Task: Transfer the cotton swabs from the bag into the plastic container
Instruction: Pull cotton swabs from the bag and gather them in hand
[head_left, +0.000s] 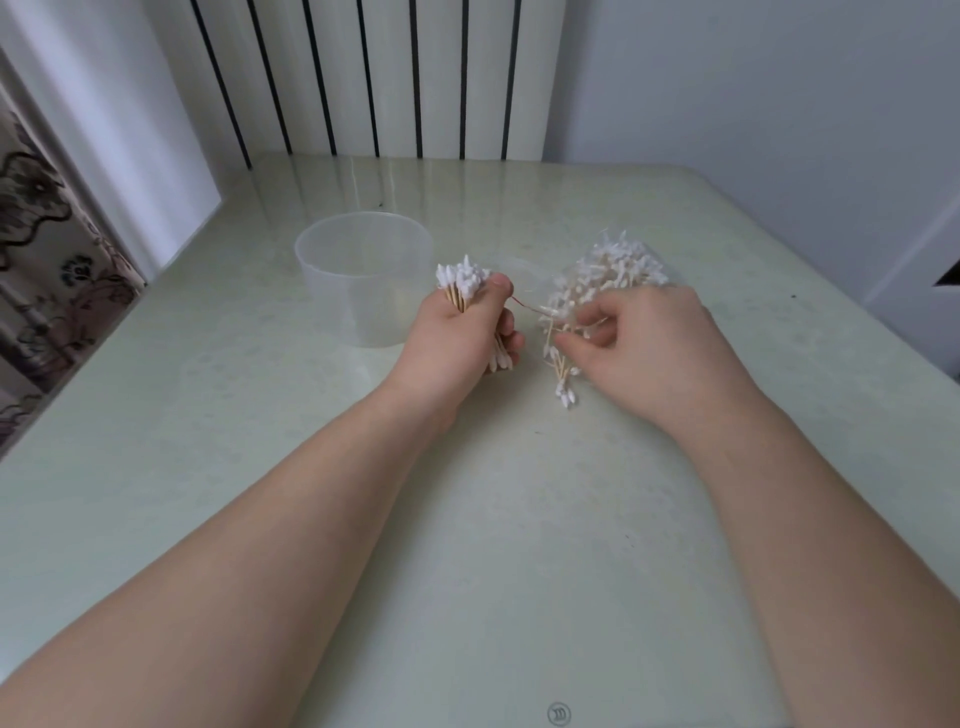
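Head view: left hand (457, 332) clenched round a bundle (464, 283); right hand (644, 338) pinching loose swabs (565, 387) at the bag (623, 260). Gathering step; next, the bundle likely needs lowering into the container (332, 296) just beyond.

plastic container (337, 304) mouth: open above | swab pile (618, 265): just right

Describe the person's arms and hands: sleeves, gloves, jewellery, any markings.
The left forearm and right forearm are bare all the way to the frame edge, so no sleeves show. The left hand and right hand wear no gloves. No ring, watch, bracelet, bandage or marking is visible on the sides facing the head camera.
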